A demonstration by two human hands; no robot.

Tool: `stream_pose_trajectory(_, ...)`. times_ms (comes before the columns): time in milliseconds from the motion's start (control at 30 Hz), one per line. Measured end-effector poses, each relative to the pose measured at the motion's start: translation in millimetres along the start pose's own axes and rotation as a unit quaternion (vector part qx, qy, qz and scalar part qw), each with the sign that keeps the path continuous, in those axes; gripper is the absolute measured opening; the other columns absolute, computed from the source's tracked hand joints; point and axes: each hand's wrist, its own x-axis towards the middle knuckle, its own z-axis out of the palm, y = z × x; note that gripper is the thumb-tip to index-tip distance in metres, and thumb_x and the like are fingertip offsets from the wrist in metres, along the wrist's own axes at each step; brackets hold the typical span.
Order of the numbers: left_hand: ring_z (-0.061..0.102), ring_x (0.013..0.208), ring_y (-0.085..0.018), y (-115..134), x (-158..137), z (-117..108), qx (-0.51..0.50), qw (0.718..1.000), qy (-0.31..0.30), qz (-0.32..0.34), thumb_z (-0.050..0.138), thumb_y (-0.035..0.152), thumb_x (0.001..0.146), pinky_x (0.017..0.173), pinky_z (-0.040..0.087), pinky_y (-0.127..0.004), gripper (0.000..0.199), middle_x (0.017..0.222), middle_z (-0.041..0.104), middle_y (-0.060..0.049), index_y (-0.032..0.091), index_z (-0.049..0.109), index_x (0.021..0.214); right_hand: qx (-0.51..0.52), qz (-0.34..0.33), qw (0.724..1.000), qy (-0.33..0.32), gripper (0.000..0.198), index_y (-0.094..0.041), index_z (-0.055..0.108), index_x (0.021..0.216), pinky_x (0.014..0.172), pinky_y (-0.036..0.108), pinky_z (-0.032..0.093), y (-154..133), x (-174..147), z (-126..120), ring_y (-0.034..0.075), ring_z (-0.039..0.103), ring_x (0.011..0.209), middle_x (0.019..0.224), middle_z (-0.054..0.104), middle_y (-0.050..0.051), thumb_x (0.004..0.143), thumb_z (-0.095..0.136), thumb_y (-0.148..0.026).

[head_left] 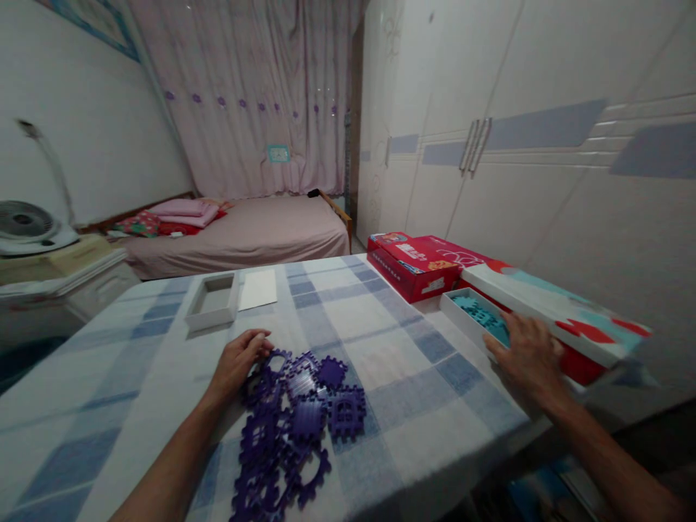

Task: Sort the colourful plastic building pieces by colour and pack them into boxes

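Two hands are down: my left hand (239,361) rests loosely curled on the near purple pieces (296,428), gripping nothing, while my right hand (525,351) lies flat and open on the tray (462,313) of teal pieces (481,312). Farther right sits a red box (413,264); farther left, a white box (213,301).

Under the left hand (239,360) the puzzle pieces (296,428) are dark purple, all one colour. The tablecloth (380,341) below them is checked in white, pale blue and grey-blue. In front of this hand, the small open box (213,301) is white and the card (259,289) beside it is also white. At the right hand (526,351), the tray (462,310) is white with turquoise pieces (481,313). Its lid (560,312) is white with turquoise and red shapes. Beyond it, the flat box (413,264) is red.
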Motion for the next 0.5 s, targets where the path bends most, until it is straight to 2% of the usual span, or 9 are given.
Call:
stream_pose_trajectory(100, 0.061, 0.062, -0.017, 5, -3, 3, -0.022, 1.0, 0.002, 0.01, 0.059, 0.051, 0.073, 0.062, 0.049, -0.029, 0.039, 0.07, 0.068, -0.004, 0.016, 0.066, 0.087, 0.02, -0.055, 0.997, 0.051, 0.051, -0.021, 0.048, 0.132, 0.098, 0.061, 0.034, -18, 10, 0, 0.04, 0.038, 0.129, 0.131, 0.053, 0.022, 0.087, 0.044, -0.045)
stream_pose_trajectory(200, 0.059, 0.058, -0.015, 7, -3, 6, -0.032, 0.999, 0.005, 0.016, 0.056, 0.045, 0.073, 0.061, 0.046, -0.029, 0.032, 0.066, 0.066, -0.003, 0.016, 0.065, 0.083, 0.141, -0.123, 0.982, 0.013, 0.052, -0.019, 0.048, 0.131, 0.1, 0.052, 0.04, -62, 31, 5, 0.035, 0.048, 0.121, 0.128, 0.055, 0.02, 0.086, 0.045, -0.045)
stream_pose_trajectory(333, 0.058, 0.057, -0.015, 5, -2, 8, -0.035, 0.999, 0.019, 0.021, 0.054, 0.04, 0.075, 0.06, 0.045, -0.028, 0.027, 0.065, 0.066, -0.003, 0.016, 0.065, 0.084, 0.313, -0.203, 0.922, -0.1, 0.047, -0.02, 0.049, 0.128, 0.102, 0.049, 0.042, -166, 51, 4, 0.029, 0.053, 0.119, 0.128, 0.055, 0.014, 0.086, 0.047, -0.041)
stream_pose_trajectory(433, 0.058, 0.057, -0.015, 3, -2, 9, -0.035, 0.999, 0.017, 0.026, 0.053, 0.037, 0.076, 0.06, 0.045, -0.028, 0.025, 0.065, 0.065, -0.002, 0.017, 0.064, 0.084, 0.389, -0.294, 0.859, -0.156, 0.046, -0.02, 0.047, 0.13, 0.105, 0.045, 0.04, -260, 58, 0, 0.025, 0.05, 0.122, 0.132, 0.053, 0.012, 0.086, 0.049, -0.032)
stream_pose_trajectory(500, 0.058, 0.058, -0.015, 1, -2, 9, -0.036, 0.999, 0.013, 0.031, 0.053, 0.037, 0.077, 0.06, 0.045, -0.028, 0.024, 0.065, 0.066, -0.002, 0.017, 0.065, 0.084, 0.417, -0.351, 0.816, -0.193, 0.048, -0.018, 0.047, 0.131, 0.1, 0.04, 0.044, -322, 60, -2, 0.022, 0.056, 0.114, 0.133, 0.051, 0.012, 0.083, 0.051, -0.024)
